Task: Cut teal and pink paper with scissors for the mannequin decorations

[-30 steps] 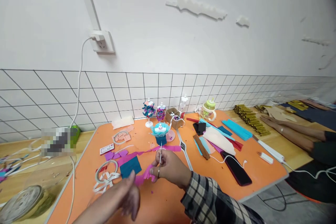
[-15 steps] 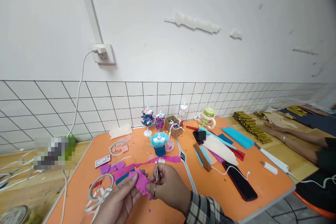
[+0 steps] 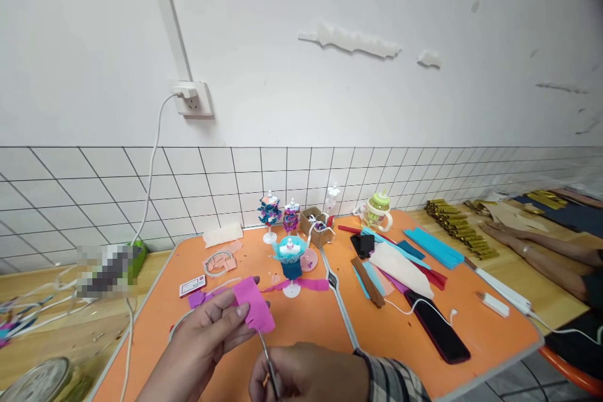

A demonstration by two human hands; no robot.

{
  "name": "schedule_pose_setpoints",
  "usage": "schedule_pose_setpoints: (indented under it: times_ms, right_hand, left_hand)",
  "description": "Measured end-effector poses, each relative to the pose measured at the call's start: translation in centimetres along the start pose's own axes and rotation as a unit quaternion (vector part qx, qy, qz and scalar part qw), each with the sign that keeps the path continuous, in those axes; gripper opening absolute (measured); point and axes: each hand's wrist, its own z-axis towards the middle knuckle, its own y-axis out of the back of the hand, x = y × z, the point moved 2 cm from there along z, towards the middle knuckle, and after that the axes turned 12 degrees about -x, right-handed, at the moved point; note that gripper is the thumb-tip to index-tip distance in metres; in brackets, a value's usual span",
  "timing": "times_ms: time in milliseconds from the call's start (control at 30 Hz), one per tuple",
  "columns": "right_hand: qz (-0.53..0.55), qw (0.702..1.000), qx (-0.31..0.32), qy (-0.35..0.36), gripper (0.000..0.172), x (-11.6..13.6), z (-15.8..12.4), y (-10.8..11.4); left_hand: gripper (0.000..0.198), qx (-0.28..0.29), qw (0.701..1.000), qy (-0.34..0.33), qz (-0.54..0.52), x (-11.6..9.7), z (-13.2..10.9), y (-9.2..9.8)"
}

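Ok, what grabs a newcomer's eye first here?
The bright orange tabletop, spread across the lower middle. Above it, left of centre, the left hand holds a magenta paper piece; the right hand has metal scissors at the paper's lower edge. Behind, near centre, stands a white figurine dressed in blue.

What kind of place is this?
It looks like a craft workroom, maybe: the orange table holds bright blue strips and a little decorated stand, and the right hand holds scissors.

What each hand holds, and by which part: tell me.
Left hand: magenta paper piece, pinched at its left edge. Right hand: scissors, gripped at the handle end.
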Motion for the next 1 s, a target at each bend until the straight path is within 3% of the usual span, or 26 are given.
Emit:
schedule_pose_setpoints:
  times_ms: [167,533,1000]
  right_hand:
    - [0.022,0.999,-0.011,-0.037,0.077,0.9,-0.2,-0.3]
    - [0.06,0.996,-0.027,-0.057,0.086,-0.2,1.1,-0.3]
    - [0.042,0.999,-0.02,-0.01,0.063,-0.1,0.8,-0.4]
  left_hand:
    - [0.046,-0.003,1.0,-0.019,0.002,0.1,-0.4,-0.1]
    - [0.043,-0.022,0.997,-0.069,0.041,-0.5,-0.7,-0.9]
    - [0.041,-0.008,0.997,-0.067,0.026,0.1,-0.3,-0.8]
